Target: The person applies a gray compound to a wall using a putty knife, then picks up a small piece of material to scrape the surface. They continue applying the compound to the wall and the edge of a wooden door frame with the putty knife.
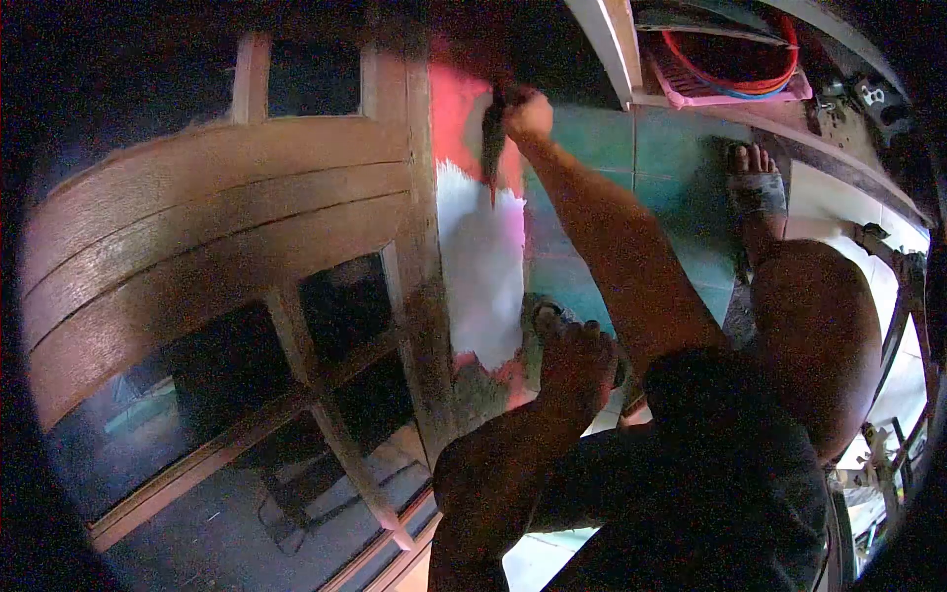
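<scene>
At the upper middle, my right hand is closed around the handle of a dark, slim tool that looks like a paintbrush. Its narrow reddish tip points down at a wall strip. White covers the middle of this strip, with a ragged edge against the red area above it. Low in the view, a dark limb reaches a sandal. Deep shadow hides whether its end is my left hand or a foot, so I cannot make out the left fingers.
A brown wooden door frame with glass panes borders the strip on the left. Green floor tiles lie to the right, with a sandalled foot and a bent knee. A pink basket holds red and blue loops.
</scene>
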`<control>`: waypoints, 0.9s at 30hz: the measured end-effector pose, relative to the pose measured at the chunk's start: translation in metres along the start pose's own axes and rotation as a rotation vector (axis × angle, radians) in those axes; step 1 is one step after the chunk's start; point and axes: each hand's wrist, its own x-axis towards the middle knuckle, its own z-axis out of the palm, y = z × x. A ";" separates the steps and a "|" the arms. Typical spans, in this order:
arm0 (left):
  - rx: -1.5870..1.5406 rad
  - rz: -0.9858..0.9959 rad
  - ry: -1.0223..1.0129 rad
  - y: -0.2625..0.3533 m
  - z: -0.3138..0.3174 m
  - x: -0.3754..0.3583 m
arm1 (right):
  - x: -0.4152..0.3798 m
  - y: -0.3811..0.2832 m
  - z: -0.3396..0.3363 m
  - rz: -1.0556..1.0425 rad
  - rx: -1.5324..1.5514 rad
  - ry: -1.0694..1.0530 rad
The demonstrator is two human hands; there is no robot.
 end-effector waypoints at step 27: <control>-0.187 0.011 0.075 0.016 -0.031 -0.007 | -0.144 -0.023 -0.059 -0.595 0.153 -0.069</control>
